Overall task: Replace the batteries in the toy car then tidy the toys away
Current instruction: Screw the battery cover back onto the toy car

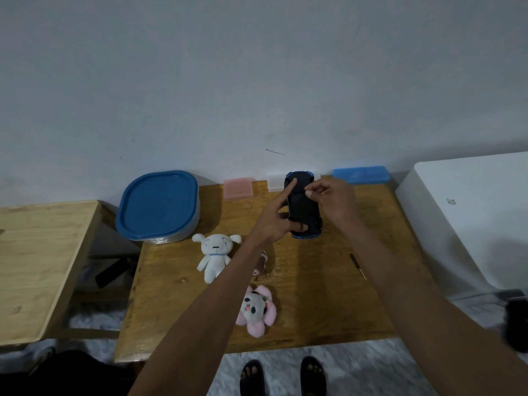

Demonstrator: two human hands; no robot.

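Car held belly-up over the far side of the table.

I see the car point(303, 205) upside down above the wooden table point(320, 304); my left hand point(278, 221) grips its near end, forefinger stretched along it, while my right hand point(333, 200) pinches at its underside. Nearer lie a white plush point(215, 257) and a pink plush point(257, 310), a screwdriver point(358, 265) to the right. A blue-lidded tub point(158, 205) sits far left, small boxes line the grey wall point(257, 67), and a second table point(37, 261) stands left.

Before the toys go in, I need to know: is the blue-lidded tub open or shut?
Shut: the blue lid lies flat on the tub, covering its whole top.
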